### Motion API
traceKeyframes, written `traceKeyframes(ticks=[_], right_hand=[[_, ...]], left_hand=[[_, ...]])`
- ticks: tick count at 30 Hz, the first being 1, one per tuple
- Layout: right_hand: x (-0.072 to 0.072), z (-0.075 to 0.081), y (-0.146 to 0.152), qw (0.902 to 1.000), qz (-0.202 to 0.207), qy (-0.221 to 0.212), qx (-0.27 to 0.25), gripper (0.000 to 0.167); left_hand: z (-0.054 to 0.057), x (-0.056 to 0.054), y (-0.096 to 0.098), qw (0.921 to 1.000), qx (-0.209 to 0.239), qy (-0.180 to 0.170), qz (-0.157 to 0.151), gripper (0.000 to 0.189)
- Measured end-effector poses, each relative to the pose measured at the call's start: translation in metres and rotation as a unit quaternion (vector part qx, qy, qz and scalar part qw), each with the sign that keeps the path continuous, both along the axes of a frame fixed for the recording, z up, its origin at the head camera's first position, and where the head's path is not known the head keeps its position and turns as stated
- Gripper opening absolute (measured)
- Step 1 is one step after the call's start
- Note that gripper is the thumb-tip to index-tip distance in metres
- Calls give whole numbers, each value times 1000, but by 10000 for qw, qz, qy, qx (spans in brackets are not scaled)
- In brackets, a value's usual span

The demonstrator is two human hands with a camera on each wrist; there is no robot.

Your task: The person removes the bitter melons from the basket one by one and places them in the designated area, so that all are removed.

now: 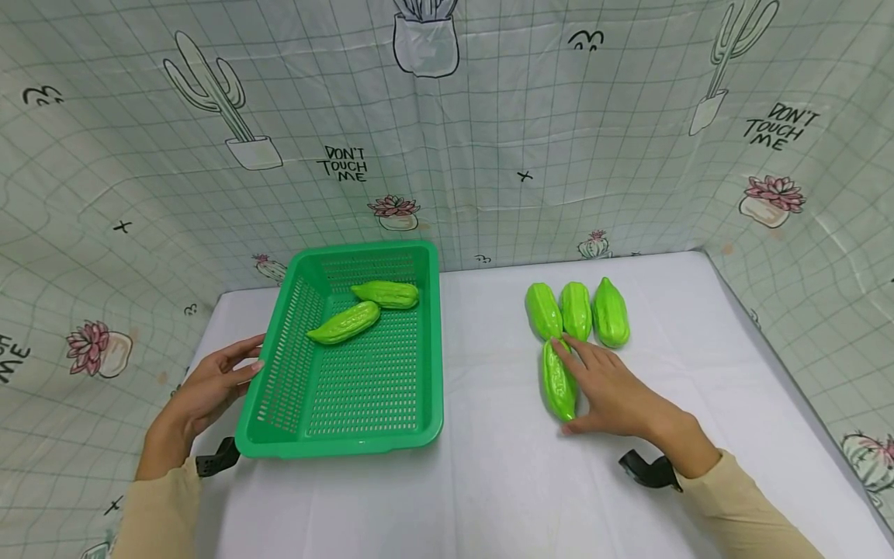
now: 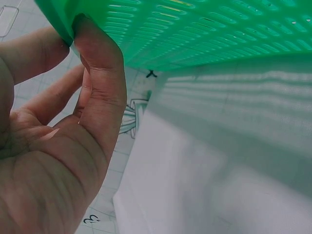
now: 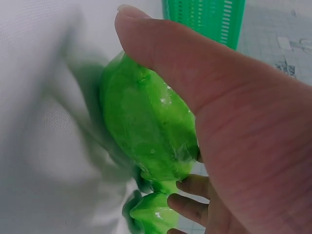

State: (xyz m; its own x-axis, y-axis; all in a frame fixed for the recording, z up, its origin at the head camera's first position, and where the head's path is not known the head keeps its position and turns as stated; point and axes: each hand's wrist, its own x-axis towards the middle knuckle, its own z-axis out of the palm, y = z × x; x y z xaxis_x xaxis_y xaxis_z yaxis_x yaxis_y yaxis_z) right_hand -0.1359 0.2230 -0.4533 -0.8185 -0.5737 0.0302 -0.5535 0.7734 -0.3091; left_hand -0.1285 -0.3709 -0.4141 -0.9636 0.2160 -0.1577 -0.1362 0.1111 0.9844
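A green plastic basket (image 1: pixel 436 365) with slotted sides stands at left, two glossy ridged bitter melons inside; one melon (image 1: pixel 345 323) lies slanted, the other (image 1: pixel 387 294) behind it. My left hand (image 1: pixel 213 388) pinches the basket's left rim between thumb and fingers, as the left wrist view shows close up. On the right, my right hand (image 1: pixel 615 394) spans a bitter melon (image 1: pixel 557 388), fingers at its far end, thumb just beyond its near end. Thumb and fingers look fairly straight around this melon (image 3: pixel 146 117) in the right wrist view.
Three more bitter melons lie in a row just behind the right hand: a left one (image 1: pixel 543 310), a middle one (image 1: pixel 576 310) and a right one (image 1: pixel 611 313). The white-covered table (image 1: pixel 499 481) meets a patterned cloth backdrop (image 1: pixel 489 116) at its back and sides.
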Motion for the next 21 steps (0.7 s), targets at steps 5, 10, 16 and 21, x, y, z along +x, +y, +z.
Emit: traceKeyframes(ticks=[5, 10, 16, 21], right_hand=[[-1, -1, 1, 10000, 24, -82, 1, 124], [-2, -2, 1, 9999, 112, -43, -39, 120], [-2, 0, 1, 9998, 151, -79, -52, 116], [0, 0, 2, 9998, 178, -49, -72, 114]], left_hand=[[0, 0, 0, 10000, -33, -18, 9, 41], [0, 0, 0, 10000, -13, -36, 29, 40], [0, 0, 1, 10000, -16, -43, 33, 41], [0, 0, 1, 10000, -24, -54, 42, 41]])
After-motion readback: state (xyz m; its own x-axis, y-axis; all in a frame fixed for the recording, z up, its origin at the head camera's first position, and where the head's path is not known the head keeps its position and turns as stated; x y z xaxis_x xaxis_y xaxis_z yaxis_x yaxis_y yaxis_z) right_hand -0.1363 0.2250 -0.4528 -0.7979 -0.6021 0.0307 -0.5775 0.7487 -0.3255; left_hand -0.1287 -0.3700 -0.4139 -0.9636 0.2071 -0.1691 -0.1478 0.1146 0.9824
